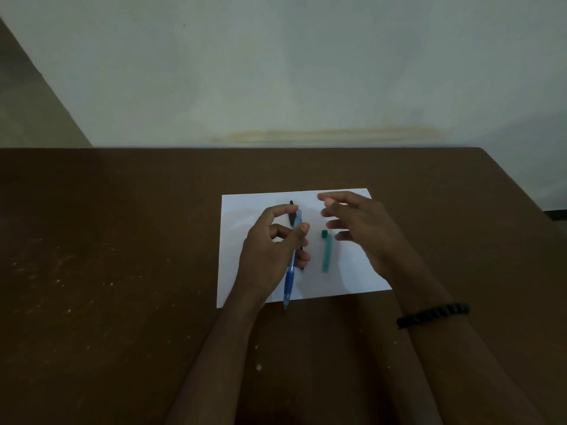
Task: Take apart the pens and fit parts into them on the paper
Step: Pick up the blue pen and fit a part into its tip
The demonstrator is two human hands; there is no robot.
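A white sheet of paper [245,210] lies on the brown table. My left hand [270,250] grips a blue pen [290,280] above the paper, its tip pointing toward me past the sheet's near edge. A black pen [291,211] lies on the paper behind it, mostly hidden by my left hand. A teal pen part [325,254] with a dark green end lies on the paper to the right. My right hand [359,228] hovers above the paper just right of the teal part, fingers spread and blurred, holding nothing.
The brown table [122,256] spreads wide to the left and toward me, with pale specks on it. A pale wall [276,72] rises behind the far edge. A black bead bracelet [432,314] is on my right wrist.
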